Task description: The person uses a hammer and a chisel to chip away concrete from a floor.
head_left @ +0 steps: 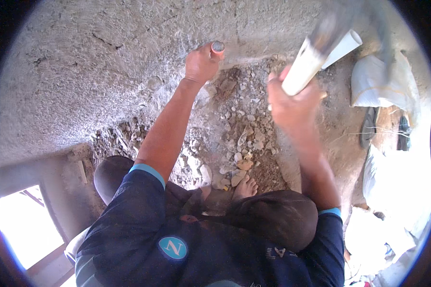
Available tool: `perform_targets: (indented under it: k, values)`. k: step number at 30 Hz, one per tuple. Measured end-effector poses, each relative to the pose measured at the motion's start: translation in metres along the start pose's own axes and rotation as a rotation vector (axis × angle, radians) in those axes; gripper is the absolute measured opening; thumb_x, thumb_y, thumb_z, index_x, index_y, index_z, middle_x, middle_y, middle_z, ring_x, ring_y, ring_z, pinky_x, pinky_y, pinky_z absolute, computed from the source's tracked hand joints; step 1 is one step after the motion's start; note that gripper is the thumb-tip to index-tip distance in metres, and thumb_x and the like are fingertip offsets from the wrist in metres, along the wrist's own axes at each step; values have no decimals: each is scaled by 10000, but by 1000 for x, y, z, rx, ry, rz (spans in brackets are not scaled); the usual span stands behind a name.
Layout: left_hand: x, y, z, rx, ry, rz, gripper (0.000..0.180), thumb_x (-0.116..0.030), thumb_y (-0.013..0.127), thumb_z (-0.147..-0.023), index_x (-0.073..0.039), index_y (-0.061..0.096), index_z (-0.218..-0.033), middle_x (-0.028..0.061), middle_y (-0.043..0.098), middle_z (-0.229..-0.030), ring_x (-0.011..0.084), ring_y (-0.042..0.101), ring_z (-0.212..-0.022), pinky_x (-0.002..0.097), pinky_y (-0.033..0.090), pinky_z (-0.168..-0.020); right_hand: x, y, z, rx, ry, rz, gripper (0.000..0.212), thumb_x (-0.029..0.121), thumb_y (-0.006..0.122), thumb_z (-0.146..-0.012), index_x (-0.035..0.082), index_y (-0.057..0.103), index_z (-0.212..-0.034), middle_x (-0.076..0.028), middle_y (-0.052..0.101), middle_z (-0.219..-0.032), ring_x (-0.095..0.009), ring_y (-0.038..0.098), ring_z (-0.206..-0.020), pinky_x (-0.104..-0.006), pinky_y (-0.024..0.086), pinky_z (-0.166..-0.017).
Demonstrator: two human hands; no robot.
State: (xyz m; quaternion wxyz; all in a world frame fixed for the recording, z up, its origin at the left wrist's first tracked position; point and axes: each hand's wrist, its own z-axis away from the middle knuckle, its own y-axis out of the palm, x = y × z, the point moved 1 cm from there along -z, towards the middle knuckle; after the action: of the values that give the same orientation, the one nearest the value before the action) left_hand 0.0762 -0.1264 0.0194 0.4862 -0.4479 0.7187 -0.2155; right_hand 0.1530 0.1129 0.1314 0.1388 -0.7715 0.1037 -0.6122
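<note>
My left hand (201,66) is wrapped round a chisel (218,47), held up near the rough wall. Only the chisel's round grey butt and an orange-red edge show; its tip is hidden. Off to the right, my right hand (294,101) grips the pale handle of a hammer (302,69). The hammer is raised, and its dark head is smeared by motion at the top. Below and between my hands lies broken rubble (244,129) along the foot of the wall (110,62).
A white pipe (342,49) leans behind the hammer. White sacks (380,81) stand at the right, with a pair of dark sandals (368,126) and thin wires close by. My bare foot (245,186) rests at the rubble's near edge. A bright opening (26,227) is at the lower left.
</note>
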Motion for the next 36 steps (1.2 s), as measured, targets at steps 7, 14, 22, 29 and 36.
perform_targets:
  k: [7, 14, 22, 29, 36]
  values:
    - [1, 5, -3, -128, -1, 17, 238, -234, 711, -782, -60, 652, -933, 132, 675, -902, 318, 661, -820, 417, 524, -703, -36, 12, 3, 328, 255, 374, 308, 155, 650, -770, -44, 581, -995, -270, 652, -847, -398, 667, -834, -446, 536, -726]
    - [-10, 9, 4, -160, -142, 65, 312, -239, 749, -751, -68, 642, -989, 100, 695, -885, 295, 673, -793, 398, 526, -707, -33, 11, -1, 27, -113, 237, 288, 119, 662, -755, -52, 570, -967, -170, 646, -754, -278, 666, -705, -371, 526, -592]
    - [-1, 10, 6, -188, -133, 10, 327, -238, 749, -737, -82, 632, -999, 86, 696, -868, 293, 675, -789, 403, 525, -693, 18, -4, -16, -3, 16, 37, 184, 62, 625, -798, -45, 586, -943, -144, 648, -742, -170, 634, -648, -298, 514, -588]
    - [-9, 17, 5, -152, -131, 38, 323, -231, 752, -733, -74, 631, -988, 85, 692, -853, 295, 672, -775, 403, 522, -681, -61, 23, -11, 286, 43, 524, 282, 116, 666, -744, -50, 589, -958, -236, 652, -837, -291, 674, -678, -363, 539, -613]
    - [-9, 9, 4, -167, -158, 42, 275, -252, 724, -768, -76, 638, -962, 97, 686, -864, 301, 666, -792, 405, 519, -686, 33, -5, -16, -42, -54, -66, 223, 115, 651, -772, -23, 597, -938, -211, 666, -843, -323, 676, -737, -389, 543, -613]
